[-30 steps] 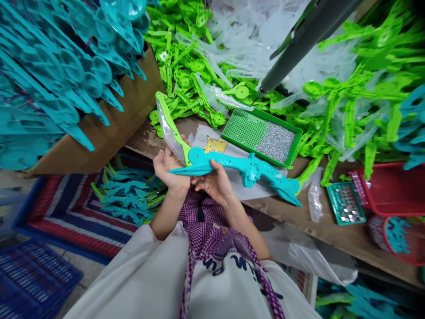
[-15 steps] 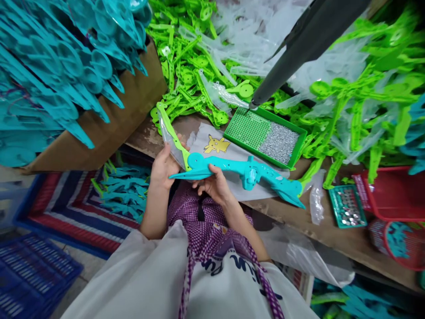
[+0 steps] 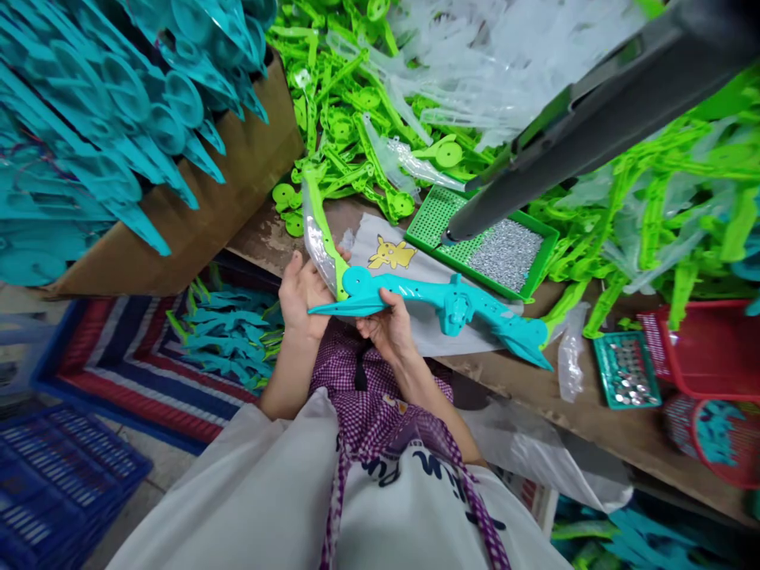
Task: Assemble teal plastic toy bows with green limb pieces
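My left hand (image 3: 300, 294) is closed around a green plastic arm with a clear cover (image 3: 321, 237), which sticks up and away from me. My right hand (image 3: 389, 326) pinches the near end of a long teal plastic toy body (image 3: 439, 305). The teal body stretches right over the wooden table edge (image 3: 570, 404), and its round end meets the green arm between my hands. Both hands hover just above my lap.
A green tray of small silver screws (image 3: 492, 249) lies behind the teal body, with a dark tool arm (image 3: 570, 134) above it. Heaps of green parts (image 3: 356, 119), a cardboard box of teal parts (image 3: 107, 119), a small teal tray (image 3: 626, 368) and a red basket (image 3: 706, 348) surround the spot.
The green arm has swung more upright in my left hand. The teal body has shifted slightly right. The dark tool arm sits lower in view, over the screw tray.
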The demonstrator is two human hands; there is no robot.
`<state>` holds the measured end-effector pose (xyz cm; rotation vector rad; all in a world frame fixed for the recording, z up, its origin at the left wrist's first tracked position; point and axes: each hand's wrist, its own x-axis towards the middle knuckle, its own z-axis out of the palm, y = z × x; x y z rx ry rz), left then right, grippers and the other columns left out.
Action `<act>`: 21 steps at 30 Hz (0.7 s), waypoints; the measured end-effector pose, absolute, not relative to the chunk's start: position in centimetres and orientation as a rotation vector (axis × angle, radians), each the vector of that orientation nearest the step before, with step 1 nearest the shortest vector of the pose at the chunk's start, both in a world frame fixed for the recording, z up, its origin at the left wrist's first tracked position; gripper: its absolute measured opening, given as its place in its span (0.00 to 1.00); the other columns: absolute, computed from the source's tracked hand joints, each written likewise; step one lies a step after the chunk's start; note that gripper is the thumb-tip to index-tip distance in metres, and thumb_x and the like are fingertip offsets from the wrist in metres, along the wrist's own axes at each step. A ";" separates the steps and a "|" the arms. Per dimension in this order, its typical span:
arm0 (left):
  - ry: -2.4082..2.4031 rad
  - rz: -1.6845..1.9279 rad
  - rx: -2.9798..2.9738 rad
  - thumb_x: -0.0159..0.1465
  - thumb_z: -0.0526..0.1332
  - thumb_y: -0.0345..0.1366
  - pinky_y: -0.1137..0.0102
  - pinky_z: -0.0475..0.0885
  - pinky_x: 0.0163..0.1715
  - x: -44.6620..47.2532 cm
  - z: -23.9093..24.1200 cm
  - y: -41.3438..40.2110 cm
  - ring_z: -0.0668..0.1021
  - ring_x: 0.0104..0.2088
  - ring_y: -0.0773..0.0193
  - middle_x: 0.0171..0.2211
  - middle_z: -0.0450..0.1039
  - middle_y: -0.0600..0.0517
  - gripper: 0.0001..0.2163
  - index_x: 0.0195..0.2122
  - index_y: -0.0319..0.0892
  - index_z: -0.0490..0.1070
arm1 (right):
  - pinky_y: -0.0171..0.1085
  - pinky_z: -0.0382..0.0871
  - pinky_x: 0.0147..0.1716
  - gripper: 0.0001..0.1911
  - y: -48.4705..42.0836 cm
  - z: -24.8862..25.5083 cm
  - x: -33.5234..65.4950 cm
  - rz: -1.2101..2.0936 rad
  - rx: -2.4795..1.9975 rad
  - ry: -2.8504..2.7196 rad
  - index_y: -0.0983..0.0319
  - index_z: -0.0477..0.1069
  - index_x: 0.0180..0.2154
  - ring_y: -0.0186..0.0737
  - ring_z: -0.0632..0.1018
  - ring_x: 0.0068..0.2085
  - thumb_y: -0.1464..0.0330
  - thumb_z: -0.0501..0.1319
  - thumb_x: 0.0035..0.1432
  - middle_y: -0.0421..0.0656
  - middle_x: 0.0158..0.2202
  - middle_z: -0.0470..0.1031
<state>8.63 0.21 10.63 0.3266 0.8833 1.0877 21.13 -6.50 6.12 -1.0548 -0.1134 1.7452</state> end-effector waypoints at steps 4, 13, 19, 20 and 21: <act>0.999 1.212 0.281 0.63 0.65 0.48 0.63 0.77 0.48 9.6 10.2 0.4 0.82 0.45 0.56 0.36 0.79 0.50 0.14 0.42 0.42 0.75 | 0.30 0.66 0.14 0.24 -6.5 6.1 21.3 1.751 -1.077 -0.093 0.65 0.77 0.35 0.39 0.79 0.24 0.50 0.60 0.55 0.45 0.20 0.77; 1.004 1.256 0.335 0.59 0.70 0.46 0.70 0.75 0.37 9.9 8.6 0.1 0.80 0.32 0.65 0.30 0.76 0.54 0.13 0.35 0.42 0.73 | 0.31 0.72 0.17 0.31 -6.1 5.2 22.3 1.943 -0.962 -0.190 0.65 0.76 0.39 0.39 0.78 0.27 0.43 0.62 0.52 0.44 0.23 0.76; 0.983 1.199 0.397 0.56 0.73 0.46 0.65 0.75 0.46 8.7 7.8 1.2 0.82 0.40 0.60 0.33 0.78 0.53 0.16 0.38 0.43 0.73 | 0.34 0.77 0.26 0.33 -9.7 6.4 23.8 1.957 -1.008 -0.514 0.63 0.76 0.44 0.38 0.80 0.33 0.40 0.59 0.57 0.47 0.35 0.79; 0.989 1.179 0.416 0.55 0.74 0.46 0.64 0.75 0.48 8.3 7.6 1.4 0.82 0.41 0.59 0.35 0.79 0.53 0.17 0.40 0.43 0.74 | 0.36 0.78 0.29 0.31 -11.2 7.1 25.1 1.881 -1.083 -0.613 0.62 0.76 0.46 0.39 0.80 0.35 0.42 0.62 0.57 0.47 0.38 0.79; 0.997 1.152 0.442 0.54 0.74 0.46 0.63 0.76 0.48 7.9 7.5 1.7 0.83 0.42 0.57 0.36 0.80 0.52 0.18 0.41 0.43 0.74 | 0.36 0.79 0.33 0.27 -12.8 7.7 26.8 1.775 -1.199 -0.737 0.60 0.76 0.48 0.39 0.80 0.38 0.47 0.67 0.56 0.47 0.41 0.79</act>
